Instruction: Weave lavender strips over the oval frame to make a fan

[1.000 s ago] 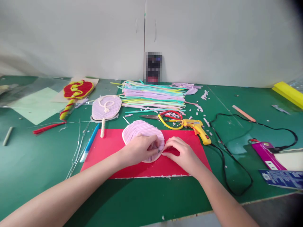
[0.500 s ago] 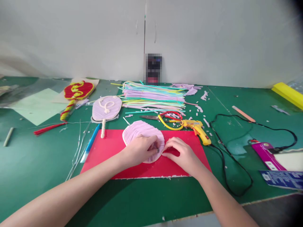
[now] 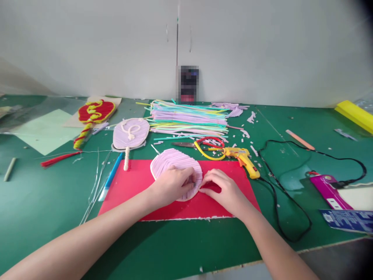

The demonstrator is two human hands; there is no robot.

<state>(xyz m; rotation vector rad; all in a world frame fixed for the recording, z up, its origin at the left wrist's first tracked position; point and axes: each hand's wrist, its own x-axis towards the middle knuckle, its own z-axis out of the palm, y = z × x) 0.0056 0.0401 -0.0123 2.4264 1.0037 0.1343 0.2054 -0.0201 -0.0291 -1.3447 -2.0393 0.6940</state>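
Note:
A rounded lilac fan panel (image 3: 177, 161), made of pipe cleaners laid side by side within a cream rim, lies on a red sheet (image 3: 169, 212). My left hand (image 3: 171, 184) rests across its lower middle, fingers curled and pinched against the surface near the right side; whatever is between the fingertips is hidden. At the panel's right rim, the thumb and fingertips of my right hand (image 3: 220, 188) are closed on the edge. A similar lilac fan (image 3: 131, 134) with a twisted cream handle lies behind, to the left.
Pipe cleaners (image 3: 189, 116) lie in bundles at the back. Scissors (image 3: 210, 146) and a yellow glue gun (image 3: 243, 157) with a black cord (image 3: 275, 190) sit behind and right. A red-and-yellow fan (image 3: 96, 111), blue pen (image 3: 112, 175) and purple power strip (image 3: 329, 190) lie around.
Both hands and the fan panel stay in nearly the same place. Only a very slight shift of the whole view shows.

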